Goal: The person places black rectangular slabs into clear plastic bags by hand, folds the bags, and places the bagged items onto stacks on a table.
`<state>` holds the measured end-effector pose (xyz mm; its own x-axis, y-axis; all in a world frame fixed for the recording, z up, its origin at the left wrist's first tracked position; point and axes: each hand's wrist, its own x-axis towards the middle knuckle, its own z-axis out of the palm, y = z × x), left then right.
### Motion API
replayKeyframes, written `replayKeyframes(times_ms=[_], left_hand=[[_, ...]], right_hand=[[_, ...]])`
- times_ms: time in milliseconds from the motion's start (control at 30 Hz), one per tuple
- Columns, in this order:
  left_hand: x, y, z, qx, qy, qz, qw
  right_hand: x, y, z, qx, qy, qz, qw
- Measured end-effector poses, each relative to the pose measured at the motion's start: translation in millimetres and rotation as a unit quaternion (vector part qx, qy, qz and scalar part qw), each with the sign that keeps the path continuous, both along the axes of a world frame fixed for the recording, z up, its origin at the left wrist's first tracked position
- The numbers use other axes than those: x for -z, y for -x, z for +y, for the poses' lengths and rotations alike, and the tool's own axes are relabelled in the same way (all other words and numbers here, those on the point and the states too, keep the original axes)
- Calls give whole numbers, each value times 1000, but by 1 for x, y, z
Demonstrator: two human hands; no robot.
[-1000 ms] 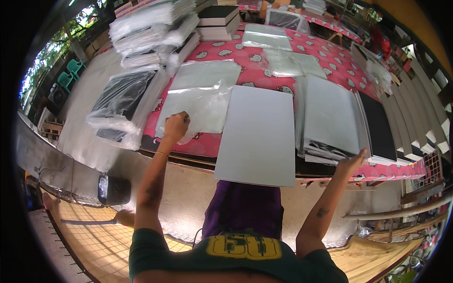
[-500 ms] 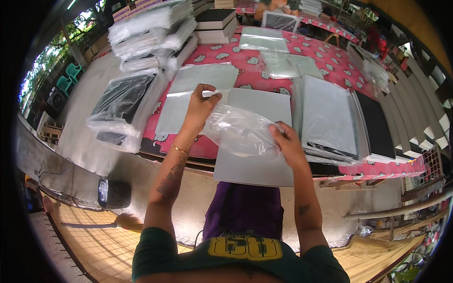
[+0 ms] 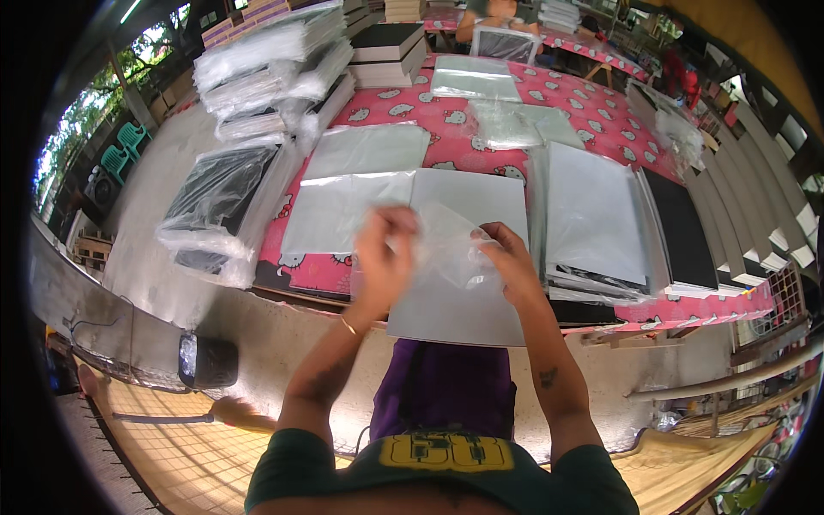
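Note:
A crumpled clear plastic bag (image 3: 448,245) hangs between my hands, over a large pale grey panel (image 3: 459,313). My right hand (image 3: 508,262) pinches the bag's right side between thumb and fingers. At its left side is my left hand (image 3: 386,253), smeared by motion, so its grip does not show. The grey panel lies on the table and juts past its front edge. Flat clear plastic sleeves (image 3: 339,210) lie just left of it. To the right rests a plastic-wrapped stack of grey-white panels (image 3: 596,215).
Tall piles of plastic-wrapped panels (image 3: 266,77) stand at the left, beside a wrapped black panel (image 3: 219,197). Black boards (image 3: 678,227) line the right side. More sleeves (image 3: 475,79) lie on the pink patterned tablecloth (image 3: 442,124). Another person (image 3: 481,24) sits across the table.
My left hand has dropped down and slightly right. The bag, stretched wide before, is now bunched narrower between my hands. My right hand has stayed nearly in place.

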<state>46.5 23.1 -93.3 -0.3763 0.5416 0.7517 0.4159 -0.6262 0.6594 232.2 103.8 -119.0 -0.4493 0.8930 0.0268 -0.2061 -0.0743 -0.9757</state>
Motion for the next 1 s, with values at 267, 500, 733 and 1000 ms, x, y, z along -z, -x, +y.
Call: replayKeyframes(times_ms=[267, 500, 733, 1000], left_hand=[[30, -50, -39, 85, 172, 318, 928], [22, -24, -22, 92, 303, 11, 948], [29, -21, -13, 132, 166, -7, 977], [-6, -20, -43, -12, 74, 283, 956]], right_hand=[[5, -10, -8, 4, 144, 103, 984], [-10, -2, -37, -35, 18, 108, 993], [-9, -9, -48, -17, 9, 65, 998], [-11, -23, -51, -113, 215, 288, 926]])
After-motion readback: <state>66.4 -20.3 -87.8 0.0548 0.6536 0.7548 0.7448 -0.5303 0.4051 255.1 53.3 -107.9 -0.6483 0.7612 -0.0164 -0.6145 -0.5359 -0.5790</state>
